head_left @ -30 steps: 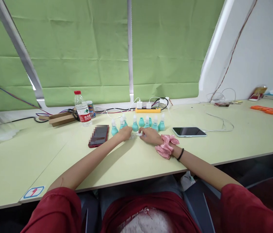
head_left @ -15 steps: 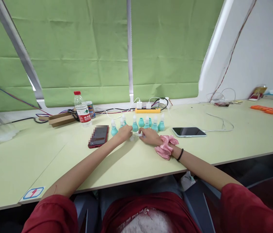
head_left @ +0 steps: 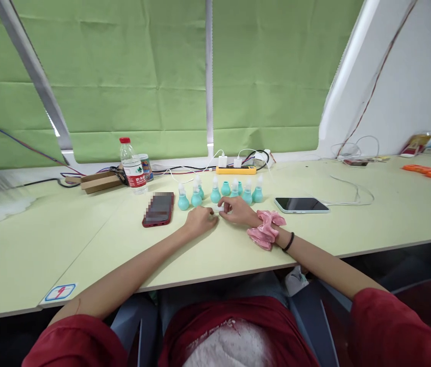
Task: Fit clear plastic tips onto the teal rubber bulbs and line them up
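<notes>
My right hand (head_left: 239, 211) pinches a small whitish translucent piece (head_left: 220, 208) between thumb and fingertips, just above the table. Close beside it, my left hand (head_left: 200, 221) is low over the tabletop with its fingers curled together; whatever they hold, if anything, is hidden. Behind both hands stand several turquoise squeeze bulbs (head_left: 183, 203), most of them upright with clear tips on top. One bulb at the back (head_left: 225, 189) shows an open top with no tip. My right hand partly covers the bulbs nearest to it.
On the pale table (head_left: 131, 255), a red-cased phone (head_left: 159, 209) lies to the left and a light-cased phone (head_left: 301, 205) to the right. Farther back are a water bottle (head_left: 134, 171), a can (head_left: 146, 168), a cardboard tray (head_left: 101, 182) and a yellow power strip (head_left: 235, 170) with cables.
My left hand has come nearer, away from the bulbs, and turned lower over the table. My right hand still pinches the whitish piece. The whole view has shifted slightly.
</notes>
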`<state>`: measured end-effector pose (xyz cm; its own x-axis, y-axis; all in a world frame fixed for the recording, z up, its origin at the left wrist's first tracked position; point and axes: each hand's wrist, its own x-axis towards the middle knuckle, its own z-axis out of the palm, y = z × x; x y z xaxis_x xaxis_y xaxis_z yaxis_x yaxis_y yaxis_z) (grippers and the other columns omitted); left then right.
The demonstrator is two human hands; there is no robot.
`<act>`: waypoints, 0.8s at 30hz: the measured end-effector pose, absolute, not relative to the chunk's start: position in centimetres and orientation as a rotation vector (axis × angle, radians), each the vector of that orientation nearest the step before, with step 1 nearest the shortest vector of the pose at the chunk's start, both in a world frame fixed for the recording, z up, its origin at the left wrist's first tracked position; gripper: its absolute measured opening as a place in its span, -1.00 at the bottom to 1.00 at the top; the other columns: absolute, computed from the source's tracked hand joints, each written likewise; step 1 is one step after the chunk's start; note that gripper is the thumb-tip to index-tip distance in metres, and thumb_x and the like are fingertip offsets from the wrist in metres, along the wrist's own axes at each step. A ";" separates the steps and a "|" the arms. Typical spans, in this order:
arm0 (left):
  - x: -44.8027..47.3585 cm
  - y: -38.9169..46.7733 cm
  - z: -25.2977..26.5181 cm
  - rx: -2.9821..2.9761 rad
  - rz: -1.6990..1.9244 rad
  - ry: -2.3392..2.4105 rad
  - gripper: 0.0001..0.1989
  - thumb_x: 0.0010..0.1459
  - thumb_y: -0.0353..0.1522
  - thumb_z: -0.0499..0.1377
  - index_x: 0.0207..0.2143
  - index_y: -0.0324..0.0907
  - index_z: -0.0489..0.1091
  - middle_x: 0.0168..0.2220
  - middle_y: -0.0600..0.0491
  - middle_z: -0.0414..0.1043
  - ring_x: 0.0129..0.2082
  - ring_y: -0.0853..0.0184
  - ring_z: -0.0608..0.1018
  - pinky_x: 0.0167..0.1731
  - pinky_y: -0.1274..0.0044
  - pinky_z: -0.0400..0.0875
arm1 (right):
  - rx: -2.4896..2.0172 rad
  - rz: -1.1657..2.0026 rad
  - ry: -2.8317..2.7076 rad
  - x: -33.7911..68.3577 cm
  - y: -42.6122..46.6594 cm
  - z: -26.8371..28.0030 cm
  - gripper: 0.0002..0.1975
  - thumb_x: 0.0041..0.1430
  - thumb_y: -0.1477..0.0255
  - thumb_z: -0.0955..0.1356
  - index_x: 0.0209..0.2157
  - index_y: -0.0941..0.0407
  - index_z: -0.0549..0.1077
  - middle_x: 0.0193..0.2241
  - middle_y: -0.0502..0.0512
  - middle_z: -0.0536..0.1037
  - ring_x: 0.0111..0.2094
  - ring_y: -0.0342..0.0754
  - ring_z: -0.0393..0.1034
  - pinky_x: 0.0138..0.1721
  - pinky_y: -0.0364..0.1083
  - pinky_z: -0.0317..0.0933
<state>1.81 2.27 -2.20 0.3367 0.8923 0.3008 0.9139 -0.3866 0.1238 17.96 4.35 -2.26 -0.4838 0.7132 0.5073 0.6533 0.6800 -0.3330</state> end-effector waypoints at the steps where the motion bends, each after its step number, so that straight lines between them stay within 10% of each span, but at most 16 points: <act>1: 1.7 2.3 -2.2 -2.512 -0.547 -1.716 -0.69 -0.05 -0.19 0.01 -0.42 -0.23 0.39 -0.55 0.00 0.40 -0.51 0.30 0.44 -0.60 0.58 0.17 | -1.036 0.144 -2.275 17.9 4.4 -2.4 -0.84 -0.13 0.50 0.27 -0.38 0.15 0.33 -0.63 -0.06 0.37 -0.57 -0.22 0.25 -0.48 -0.24 0.08; 24: 0.5 3.7 -2.7 -2.771 -1.337 -1.408 -0.84 -0.11 -0.45 0.07 -0.48 -0.27 0.43 -0.48 0.03 0.46 -0.50 0.42 0.44 -0.46 0.61 0.37 | -0.989 0.306 -2.282 18.2 4.5 -2.2 -0.83 -0.10 0.51 0.25 -0.37 0.17 0.34 -0.62 -0.06 0.37 -0.58 -0.24 0.24 -0.50 -0.25 0.08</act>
